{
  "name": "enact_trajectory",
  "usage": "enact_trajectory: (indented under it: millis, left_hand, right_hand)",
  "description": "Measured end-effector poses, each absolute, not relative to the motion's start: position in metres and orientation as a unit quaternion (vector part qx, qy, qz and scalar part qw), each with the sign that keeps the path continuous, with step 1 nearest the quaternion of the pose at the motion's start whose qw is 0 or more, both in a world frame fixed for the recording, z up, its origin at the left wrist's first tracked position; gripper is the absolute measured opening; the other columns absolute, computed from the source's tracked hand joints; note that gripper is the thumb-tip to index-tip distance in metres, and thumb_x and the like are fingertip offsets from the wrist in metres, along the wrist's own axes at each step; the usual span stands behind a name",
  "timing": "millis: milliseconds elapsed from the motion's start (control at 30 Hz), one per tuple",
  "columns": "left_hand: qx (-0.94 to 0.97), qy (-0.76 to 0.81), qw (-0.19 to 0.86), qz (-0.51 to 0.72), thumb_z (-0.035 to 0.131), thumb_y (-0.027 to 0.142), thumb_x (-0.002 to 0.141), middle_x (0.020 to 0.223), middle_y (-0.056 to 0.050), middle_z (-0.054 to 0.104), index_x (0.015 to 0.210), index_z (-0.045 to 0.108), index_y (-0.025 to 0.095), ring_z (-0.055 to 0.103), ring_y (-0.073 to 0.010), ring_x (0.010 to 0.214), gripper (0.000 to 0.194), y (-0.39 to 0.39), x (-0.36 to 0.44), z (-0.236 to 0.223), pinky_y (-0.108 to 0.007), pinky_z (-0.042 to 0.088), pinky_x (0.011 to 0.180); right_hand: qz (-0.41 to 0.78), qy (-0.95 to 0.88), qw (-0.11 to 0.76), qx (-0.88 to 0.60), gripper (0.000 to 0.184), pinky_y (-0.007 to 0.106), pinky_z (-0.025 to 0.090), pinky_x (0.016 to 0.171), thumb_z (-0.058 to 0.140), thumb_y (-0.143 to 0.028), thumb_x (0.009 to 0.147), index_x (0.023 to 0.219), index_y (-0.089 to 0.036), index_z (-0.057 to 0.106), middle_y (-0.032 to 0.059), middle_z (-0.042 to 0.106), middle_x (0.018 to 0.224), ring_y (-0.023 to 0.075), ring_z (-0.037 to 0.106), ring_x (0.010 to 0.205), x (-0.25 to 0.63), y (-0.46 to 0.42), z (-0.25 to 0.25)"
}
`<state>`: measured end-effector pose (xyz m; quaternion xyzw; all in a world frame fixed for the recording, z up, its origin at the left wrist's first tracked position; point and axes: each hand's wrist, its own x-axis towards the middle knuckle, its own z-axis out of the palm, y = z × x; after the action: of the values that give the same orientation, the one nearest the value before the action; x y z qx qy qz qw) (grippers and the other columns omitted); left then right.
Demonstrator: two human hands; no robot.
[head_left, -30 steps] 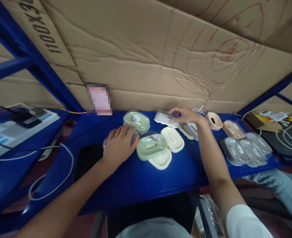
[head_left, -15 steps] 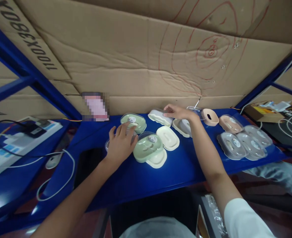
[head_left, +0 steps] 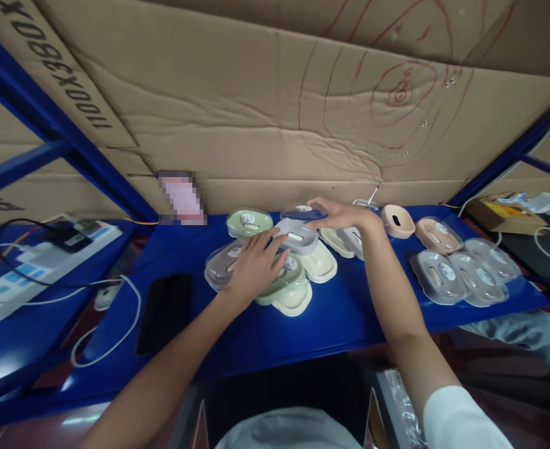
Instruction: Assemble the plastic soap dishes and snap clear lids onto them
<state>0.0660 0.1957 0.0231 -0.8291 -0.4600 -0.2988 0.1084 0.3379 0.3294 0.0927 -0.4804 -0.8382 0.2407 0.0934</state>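
A pale grey oval box [head_left: 295, 236] with a slot in its top lies between my hands. My left hand [head_left: 257, 263] reaches over a green box [head_left: 287, 274] with its fingers spread, fingertips at the grey box's left edge. My right hand [head_left: 339, 215] comes from the right, thumb at the grey box's far right corner and fingers apart above a clear lid [head_left: 298, 212] with a round sticker. Whether it touches the lid is hard to tell. Cream oval trays [head_left: 324, 265] lie under and beside these boxes. A grey lidded box [head_left: 216, 268] sits left of my left hand.
Another green box [head_left: 249, 222] stands at the back. Peach boxes [head_left: 397, 222] and several clear-lidded grey boxes [head_left: 441, 277] sit on the right. A black phone [head_left: 163, 315], a white cable and a power strip [head_left: 45, 274] are at left. Cardboard [head_left: 237, 149] walls the back.
The grey box, tipped on its side at my right hand before, now lies with its slotted top up, nearer me. My left hand has moved right toward it.
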Motion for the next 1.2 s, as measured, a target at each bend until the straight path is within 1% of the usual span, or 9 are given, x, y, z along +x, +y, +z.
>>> enact_trajectory:
  millis: [100,167,333,500,600,800,967,1067,1200]
  left_hand:
    - [-0.825,-0.462,0.107,-0.308,0.053,0.030,0.110,0.133,-0.013,0.075,0.128,0.071,0.019,0.071,-0.0307,0.121,0.028,0.192,0.059,0.020,-0.047,0.053,0.106]
    - [-0.817,-0.474,0.112,-0.308,0.052,0.028,0.109,0.128,-0.013,0.077,0.125,0.072,0.019,0.072,-0.0301,0.116,0.027,0.191,0.053,0.019,-0.046,0.053,0.102]
    - [-0.804,-0.505,0.125,-0.288,0.050,0.026,0.110,0.120,-0.011,0.079,0.117,0.074,0.018,0.074,-0.0293,0.106,0.027,0.194,0.045,0.020,-0.044,0.053,0.093]
    - [-0.802,-0.519,0.116,-0.272,0.049,0.024,0.109,0.119,-0.010,0.079,0.113,0.075,0.018,0.074,-0.0294,0.106,0.026,0.196,0.046,0.017,-0.044,0.051,0.095]
    - [-0.803,-0.521,0.112,-0.267,0.049,0.025,0.109,0.119,-0.010,0.079,0.113,0.075,0.019,0.074,-0.0301,0.107,0.027,0.196,0.046,0.015,-0.045,0.051,0.095]
    - [-0.811,-0.521,0.095,-0.249,0.048,0.028,0.109,0.112,-0.009,0.081,0.108,0.076,0.021,0.074,-0.0294,0.103,0.029,0.195,0.049,0.013,-0.045,0.052,0.096]
    - [-0.786,-0.562,0.102,-0.236,0.044,0.023,0.107,0.121,-0.014,0.079,0.121,0.075,0.018,0.073,-0.0343,0.111,0.034,0.192,0.040,0.026,-0.052,0.050,0.101]
    - [-0.727,-0.652,0.091,-0.198,0.053,0.036,0.105,0.143,-0.019,0.069,0.140,0.066,0.018,0.066,-0.0421,0.128,0.042,0.191,0.026,0.035,-0.060,0.049,0.105]
    - [-0.687,-0.719,-0.021,-0.100,0.059,0.057,0.101,0.148,-0.021,0.063,0.148,0.060,0.020,0.064,-0.0462,0.130,0.060,0.195,0.015,0.038,-0.058,0.055,0.097]
  right_hand:
    - [0.158,-0.827,0.067,-0.535,0.069,0.056,0.048,0.118,0.091,-0.048,0.081,0.142,-0.026,0.068,0.0146,0.068,0.149,0.0418,0.061,0.140,0.335,0.331,0.087]
    - [0.140,-0.830,0.069,-0.535,0.063,0.059,0.045,0.118,0.093,-0.042,0.078,0.135,-0.026,0.072,0.0147,0.070,0.145,0.0443,0.058,0.141,0.327,0.330,0.084]
    - [0.162,-0.882,0.010,-0.443,0.044,0.037,0.057,0.097,0.086,-0.047,0.086,0.124,-0.027,0.078,0.0075,0.080,0.126,0.0313,0.075,0.116,0.282,0.313,0.072]
    - [0.143,-0.887,-0.033,-0.438,0.024,0.038,0.055,0.089,0.074,-0.029,0.094,0.115,-0.021,0.082,0.0143,0.082,0.120,0.0365,0.077,0.110,0.257,0.302,0.067]
    - [0.147,-0.886,-0.023,-0.438,0.025,0.034,0.054,0.089,0.063,-0.026,0.102,0.120,-0.022,0.080,0.0117,0.082,0.121,0.0319,0.078,0.109,0.267,0.304,0.080]
    - [0.131,-0.869,0.027,-0.476,0.040,0.032,0.051,0.102,0.042,-0.029,0.114,0.140,-0.016,0.069,0.0143,0.075,0.139,0.0265,0.073,0.123,0.305,0.304,0.113]
    - [0.036,-0.820,0.036,-0.570,0.042,0.045,0.047,0.114,0.052,-0.016,0.105,0.143,-0.015,0.069,0.0197,0.073,0.142,0.0355,0.067,0.135,0.316,0.302,0.115]
    - [0.010,-0.839,0.071,-0.539,0.044,0.052,0.040,0.122,0.053,-0.013,0.104,0.145,-0.016,0.068,0.0189,0.068,0.149,0.0365,0.059,0.144,0.296,0.300,0.104]
    - [0.053,-0.900,0.151,-0.406,0.053,0.057,0.037,0.125,0.058,-0.036,0.109,0.160,-0.022,0.053,0.0163,0.046,0.172,0.0352,0.045,0.157,0.244,0.300,0.070]
